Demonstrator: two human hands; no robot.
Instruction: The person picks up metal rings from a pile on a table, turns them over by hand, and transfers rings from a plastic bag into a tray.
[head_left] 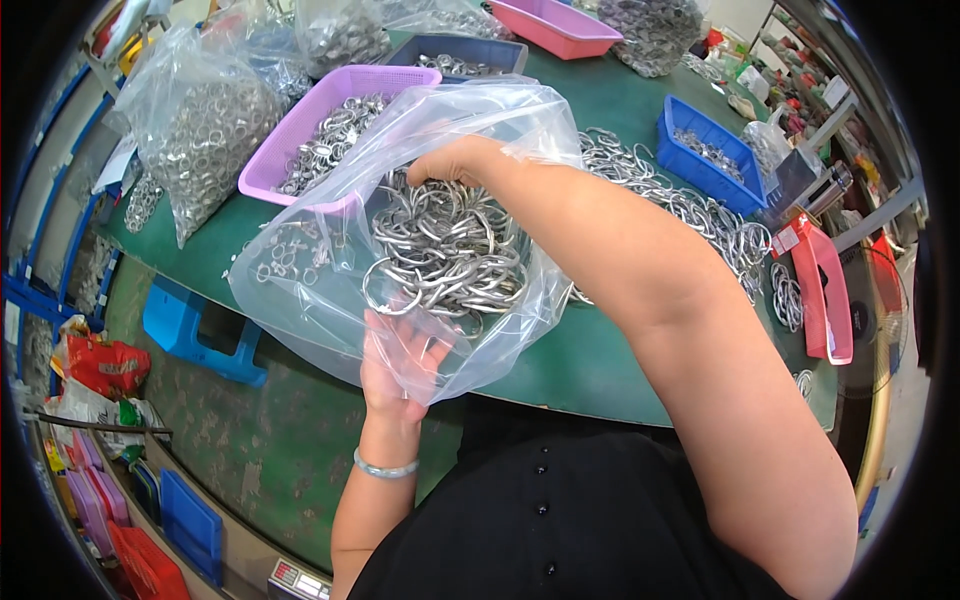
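A large clear plastic bag (300, 325) spreads across the near edge of the green table, with a heap of silvery metal rings (450, 250) in its middle. From below, my left hand (400, 355) touches the bag, palm up and fingers stretched apart beneath the near side of the heap; the plastic partly covers it. My right arm crosses over the bag from the right. At the heap's far side, my right hand (455, 160) curls its fingers down around some of the rings; its fingertips are partly hidden.
More large rings (690, 205) lie piled to the right. A purple basket (262, 165) of small rings and a full clear bag (215, 130) stand at the left. A blue basket (705, 160) and a pink basket (825, 290) are on the right. A blue stool (195, 335) stands below the table.
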